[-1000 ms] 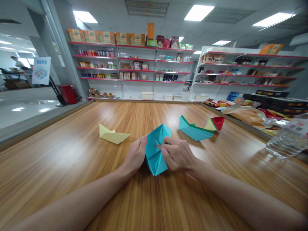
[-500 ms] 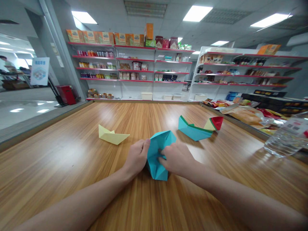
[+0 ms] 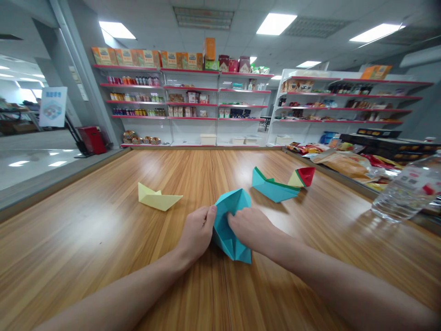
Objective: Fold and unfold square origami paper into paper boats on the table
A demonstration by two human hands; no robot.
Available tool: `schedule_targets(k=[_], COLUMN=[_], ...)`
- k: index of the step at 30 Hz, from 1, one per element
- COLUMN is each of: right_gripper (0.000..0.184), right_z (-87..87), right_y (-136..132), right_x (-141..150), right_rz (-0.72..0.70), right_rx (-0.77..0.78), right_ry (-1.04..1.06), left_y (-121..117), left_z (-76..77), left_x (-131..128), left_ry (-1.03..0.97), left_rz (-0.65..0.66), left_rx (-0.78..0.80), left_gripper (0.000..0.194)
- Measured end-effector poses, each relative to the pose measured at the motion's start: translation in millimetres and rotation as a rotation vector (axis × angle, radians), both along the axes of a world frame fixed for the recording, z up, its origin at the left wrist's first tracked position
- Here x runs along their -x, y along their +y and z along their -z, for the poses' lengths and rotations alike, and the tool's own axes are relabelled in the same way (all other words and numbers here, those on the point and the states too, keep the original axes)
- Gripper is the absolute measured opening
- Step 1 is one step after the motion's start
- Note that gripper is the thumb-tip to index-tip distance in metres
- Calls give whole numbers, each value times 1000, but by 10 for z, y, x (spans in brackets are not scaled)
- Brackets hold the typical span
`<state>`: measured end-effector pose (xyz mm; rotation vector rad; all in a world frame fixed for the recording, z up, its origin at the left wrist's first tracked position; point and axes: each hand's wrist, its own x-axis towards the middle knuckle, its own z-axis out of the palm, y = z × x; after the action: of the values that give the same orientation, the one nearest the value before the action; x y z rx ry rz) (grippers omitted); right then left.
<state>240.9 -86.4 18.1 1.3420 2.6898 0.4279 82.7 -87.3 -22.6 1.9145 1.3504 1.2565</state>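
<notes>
l hand (image 3: 197,232) grip on blue paper (image 3: 243,200), lower end now farther r

With the folded sheet (image 3: 229,236) as the clock centre, the left hand (image 3: 197,230) is at 9 o'clock and the right hand (image 3: 254,228) at 3 o'clock, both touching it. On the table (image 3: 113,257), the lone paper boat (image 3: 160,201) lies at 10 o'clock, well apart. The larger paper boat (image 3: 275,190) lies at about 1 o'clock, and the smaller paper boat (image 3: 306,177) is just beside its far right end, at 2 o'clock. The bottle (image 3: 404,191) stands between 2 and 3 o'clock, near the right edge of the table. Packets (image 3: 344,164) lie beyond this edge at 2 o'clock, and flat boxes (image 3: 386,143) are behind them. Behind the table, the shelves (image 3: 193,126) are at 12 o'clock, and the sign board (image 3: 53,106) is at 10 o'clock.
</notes>
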Motion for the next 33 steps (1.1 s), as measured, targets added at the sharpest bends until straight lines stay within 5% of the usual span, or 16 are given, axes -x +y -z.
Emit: schedule_targets(k=[8,11,15,22,28,33], right_gripper=[15,15,18,14,31,33], right_z=[161,247,313,357,274,185], right_y=[32,51,88,130,118,59], right_x=[77,124,153,155,161,161], right_rz=[246,201,74,184,157,16], right_rx=[-9,39,289,404,638,807], right_ry=[354,689,1096,1360,1671,1804], left_y=[-80,-71,-54,-26,4,11], left_z=[-58,-70,-69,-40,-72,-120], left_x=[-30,-20,-2,12,11,57], left_ry=[4,-20,-38,-100,-411,-850], left_rz=[104,112,104,62,203,529], left_rx=[-60,-50,-45,-2,158,625], left_gripper=[33,31,36,36,30,44])
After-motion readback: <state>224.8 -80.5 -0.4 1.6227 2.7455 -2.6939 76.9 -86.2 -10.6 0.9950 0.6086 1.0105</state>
